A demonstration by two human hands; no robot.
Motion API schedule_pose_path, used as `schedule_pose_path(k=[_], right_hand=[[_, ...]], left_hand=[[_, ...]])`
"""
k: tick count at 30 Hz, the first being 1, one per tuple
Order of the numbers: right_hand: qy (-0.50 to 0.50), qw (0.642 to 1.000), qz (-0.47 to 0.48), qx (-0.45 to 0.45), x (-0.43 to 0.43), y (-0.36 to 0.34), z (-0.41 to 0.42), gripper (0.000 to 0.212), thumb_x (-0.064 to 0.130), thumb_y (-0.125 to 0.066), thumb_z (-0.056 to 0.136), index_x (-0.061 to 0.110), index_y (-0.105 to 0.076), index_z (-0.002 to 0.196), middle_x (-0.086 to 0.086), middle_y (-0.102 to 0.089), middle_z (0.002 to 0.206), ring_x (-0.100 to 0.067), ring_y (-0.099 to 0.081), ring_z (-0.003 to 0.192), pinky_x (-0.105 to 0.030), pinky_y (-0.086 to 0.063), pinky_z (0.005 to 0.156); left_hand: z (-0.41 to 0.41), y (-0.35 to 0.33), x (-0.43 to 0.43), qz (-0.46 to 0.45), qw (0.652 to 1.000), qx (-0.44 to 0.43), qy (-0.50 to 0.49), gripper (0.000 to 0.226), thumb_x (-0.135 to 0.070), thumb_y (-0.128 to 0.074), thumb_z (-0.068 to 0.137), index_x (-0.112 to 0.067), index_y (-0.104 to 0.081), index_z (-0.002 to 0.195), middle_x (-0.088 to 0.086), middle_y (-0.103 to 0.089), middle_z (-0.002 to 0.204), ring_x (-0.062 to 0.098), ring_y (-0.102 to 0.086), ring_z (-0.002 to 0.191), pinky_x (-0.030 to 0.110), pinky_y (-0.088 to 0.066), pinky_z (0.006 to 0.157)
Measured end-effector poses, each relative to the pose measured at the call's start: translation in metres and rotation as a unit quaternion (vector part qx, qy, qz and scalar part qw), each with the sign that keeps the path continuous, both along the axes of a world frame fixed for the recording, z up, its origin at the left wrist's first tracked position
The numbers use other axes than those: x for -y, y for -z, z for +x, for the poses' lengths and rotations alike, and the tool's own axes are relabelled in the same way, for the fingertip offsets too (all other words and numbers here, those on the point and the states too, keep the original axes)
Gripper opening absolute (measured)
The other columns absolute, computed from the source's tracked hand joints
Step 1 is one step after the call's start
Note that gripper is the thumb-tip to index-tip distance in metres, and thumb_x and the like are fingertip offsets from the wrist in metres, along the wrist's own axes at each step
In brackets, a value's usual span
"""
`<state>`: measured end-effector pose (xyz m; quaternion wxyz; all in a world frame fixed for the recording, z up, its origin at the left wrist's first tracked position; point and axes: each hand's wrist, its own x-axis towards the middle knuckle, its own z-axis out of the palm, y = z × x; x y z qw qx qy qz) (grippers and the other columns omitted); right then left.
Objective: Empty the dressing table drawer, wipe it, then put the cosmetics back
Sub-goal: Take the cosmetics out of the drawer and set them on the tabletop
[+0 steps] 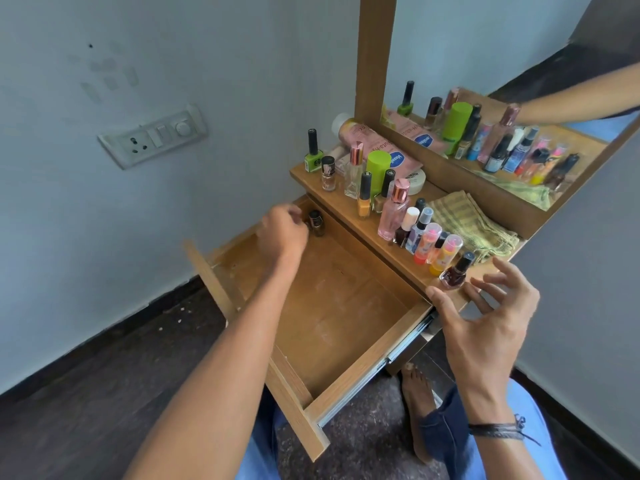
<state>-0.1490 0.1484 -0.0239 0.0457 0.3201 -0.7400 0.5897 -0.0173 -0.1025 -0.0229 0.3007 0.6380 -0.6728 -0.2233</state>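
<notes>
Reaching into the far corner of the open drawer (346,306), the left hand (282,230) has its fingers curled right beside a small dark bottle (316,223). I cannot tell if the fingers hold the bottle or only touch it. The bottle stands up in that corner, and it is the only thing in the drawer. The right hand (485,327) is wide open with its fingers spread, close to a dark red bottle (456,270) at the near end of the table top (433,192). Many more bottles stand in a row there, beside a folded yellow cloth (467,223).
</notes>
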Motion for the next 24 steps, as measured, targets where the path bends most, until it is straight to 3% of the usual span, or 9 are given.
schedule_pose_path(k=[3,5,7,10,12,16,20,24], right_hand=[[0.029,0.997,-0.060,-0.025,-0.001,0.003,0.013,0.075,0.014,-0.091,0.072,0.002,-0.045,0.130,0.009,-0.036,0.121,-0.033,-0.055,0.107,-0.043,-0.057,0.094],[0.040,0.993,-0.081,-0.075,-0.002,0.004,0.022,0.065,0.012,-0.090,0.075,0.008,-0.045,0.122,0.012,-0.038,0.120,-0.038,-0.053,0.102,-0.044,-0.056,0.084],[0.045,0.987,-0.078,-0.131,-0.002,0.004,0.034,0.054,0.010,-0.088,0.080,0.008,-0.047,0.115,-0.001,-0.045,0.113,-0.036,-0.050,0.096,-0.041,-0.051,0.073],[0.028,0.979,-0.067,-0.190,0.001,0.002,0.057,0.042,0.017,-0.082,0.081,0.008,-0.052,0.108,-0.013,-0.048,0.106,-0.033,-0.051,0.089,-0.035,-0.047,0.070],[-0.002,0.975,-0.057,-0.214,0.003,0.002,0.067,0.033,0.020,-0.079,0.083,0.007,-0.057,0.104,-0.011,-0.052,0.103,-0.029,-0.053,0.085,-0.041,-0.049,0.069],[-0.087,0.969,-0.034,-0.228,0.011,0.005,0.074,0.030,0.014,-0.077,0.085,0.015,-0.057,0.107,-0.003,-0.057,0.102,-0.022,-0.057,0.081,-0.035,-0.053,0.065],[-0.148,0.970,0.030,-0.192,0.023,0.007,0.075,0.011,0.016,-0.071,0.094,0.010,-0.067,0.103,-0.003,-0.064,0.100,-0.019,-0.062,0.085,-0.034,-0.057,0.065],[-0.185,0.959,0.168,-0.135,0.044,0.001,0.072,0.024,0.015,-0.073,0.092,0.016,-0.069,0.116,0.006,-0.060,0.113,-0.013,-0.061,0.099,-0.030,-0.058,0.079]], left_hand=[[-0.004,0.017,-0.010,0.025,0.984,0.151,0.090,0.035,-0.005,-0.064,0.095,-0.010,-0.063,0.129,0.011,-0.062,0.130,0.031,-0.061,0.116,0.041,-0.053,0.090],[-0.006,0.023,-0.007,0.004,0.967,0.213,0.138,0.034,0.000,-0.059,0.095,-0.005,-0.060,0.129,0.014,-0.057,0.130,0.033,-0.056,0.117,0.043,-0.054,0.090],[-0.007,0.028,-0.003,-0.014,0.950,0.265,0.166,0.038,0.005,-0.053,0.095,-0.004,-0.058,0.132,0.015,-0.055,0.130,0.033,-0.054,0.116,0.043,-0.053,0.091],[-0.005,0.035,-0.001,-0.010,0.941,0.292,0.172,0.039,0.003,-0.050,0.097,-0.004,-0.056,0.135,0.016,-0.054,0.132,0.034,-0.052,0.117,0.043,-0.051,0.092],[-0.003,0.038,0.001,0.017,0.946,0.280,0.161,0.033,-0.003,-0.048,0.102,-0.003,-0.058,0.133,0.016,-0.053,0.132,0.035,-0.051,0.118,0.045,-0.050,0.089],[-0.001,0.032,0.000,0.051,0.958,0.247,0.139,0.026,-0.011,-0.053,0.103,-0.004,-0.062,0.126,0.014,-0.057,0.129,0.036,-0.054,0.118,0.046,-0.051,0.088],[0.000,0.015,0.000,0.077,0.983,0.140,0.088,0.023,-0.010,-0.062,0.097,-0.011,-0.068,0.119,0.011,-0.067,0.120,0.034,-0.064,0.109,0.043,-0.056,0.085],[0.026,-0.006,0.000,0.078,0.996,0.016,0.049,0.027,-0.017,-0.066,0.097,-0.018,-0.069,0.124,0.002,-0.071,0.117,0.020,-0.066,0.096,0.030,-0.048,0.076]])
